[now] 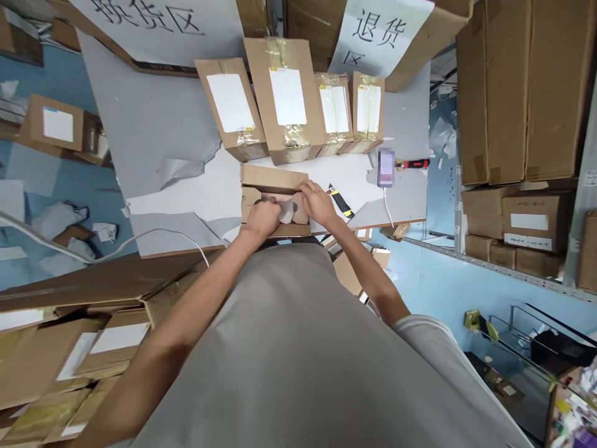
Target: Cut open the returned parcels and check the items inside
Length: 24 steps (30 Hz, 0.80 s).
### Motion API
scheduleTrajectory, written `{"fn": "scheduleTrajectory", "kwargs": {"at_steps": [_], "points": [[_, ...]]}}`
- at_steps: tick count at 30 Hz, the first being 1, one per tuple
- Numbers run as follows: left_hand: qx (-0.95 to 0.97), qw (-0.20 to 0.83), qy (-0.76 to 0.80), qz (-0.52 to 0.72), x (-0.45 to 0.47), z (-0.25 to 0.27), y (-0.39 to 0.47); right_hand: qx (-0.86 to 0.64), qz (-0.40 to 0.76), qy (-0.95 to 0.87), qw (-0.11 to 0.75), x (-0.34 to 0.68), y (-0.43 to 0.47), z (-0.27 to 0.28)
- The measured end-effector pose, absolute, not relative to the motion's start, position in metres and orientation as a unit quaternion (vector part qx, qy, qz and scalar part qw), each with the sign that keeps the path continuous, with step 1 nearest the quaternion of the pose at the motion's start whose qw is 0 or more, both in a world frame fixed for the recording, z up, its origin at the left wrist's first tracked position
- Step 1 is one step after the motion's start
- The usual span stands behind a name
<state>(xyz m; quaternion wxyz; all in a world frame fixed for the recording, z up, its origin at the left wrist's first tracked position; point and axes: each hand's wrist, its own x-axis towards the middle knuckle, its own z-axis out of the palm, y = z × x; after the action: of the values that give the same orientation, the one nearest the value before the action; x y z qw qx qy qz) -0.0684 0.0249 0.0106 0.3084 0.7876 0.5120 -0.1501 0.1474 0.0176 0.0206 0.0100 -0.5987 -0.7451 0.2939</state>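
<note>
Two bare hands work at a small open cardboard box near the table's front edge, close to the person's gray shirt, seen from the head camera. The left hand reaches into the opening with its fingers curled, next to a crumpled, translucent wrapping; whether it grips that wrapping cannot be told. The right hand rests at the box's right end, fingers bent against the cardboard there, though how firmly they hold it is unclear. Just to the right lies a yellow-and-black cutter; farther along are a phone, its screen blurred and a white cable running from its lower end, and a tool with a red-and-black handle. Beyond the open box, four taped cartons bearing white labels stand in a row. Behind them, two paper signs with handwritten Chinese characters hang on larger boxes. Stacked cartons fill shelving at right, while labeled parcels lie in a big box at lower left, beside the person's left arm.
</note>
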Motion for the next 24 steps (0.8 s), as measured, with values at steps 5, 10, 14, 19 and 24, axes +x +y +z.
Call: {"fn": "scheduleTrajectory", "kwargs": {"at_steps": [5, 10, 14, 19, 24], "points": [[0.756, 0.292, 0.585, -0.044, -0.131, 0.019, 0.018, -0.511, 0.292, -0.808, 0.013, 0.139, 0.004, 0.02], [0.706, 0.34, 0.62, 0.028, -0.161, 0.026, 0.015, -0.408, 0.298, -0.862, -0.037, 0.12, 0.004, 0.024], [0.699, 0.344, 0.622, 0.078, -0.157, 0.023, 0.011, -0.425, 0.288, -0.858, -0.008, 0.136, -0.002, 0.038], [0.641, 0.317, 0.691, 0.103, -0.157, 0.011, 0.006, -0.492, 0.282, -0.823, -0.04, 0.172, -0.019, 0.046], [0.629, 0.266, 0.713, 0.159, -0.164, 0.001, 0.009, -0.56, 0.304, -0.767, -0.075, 0.168, -0.036, 0.041]]}}
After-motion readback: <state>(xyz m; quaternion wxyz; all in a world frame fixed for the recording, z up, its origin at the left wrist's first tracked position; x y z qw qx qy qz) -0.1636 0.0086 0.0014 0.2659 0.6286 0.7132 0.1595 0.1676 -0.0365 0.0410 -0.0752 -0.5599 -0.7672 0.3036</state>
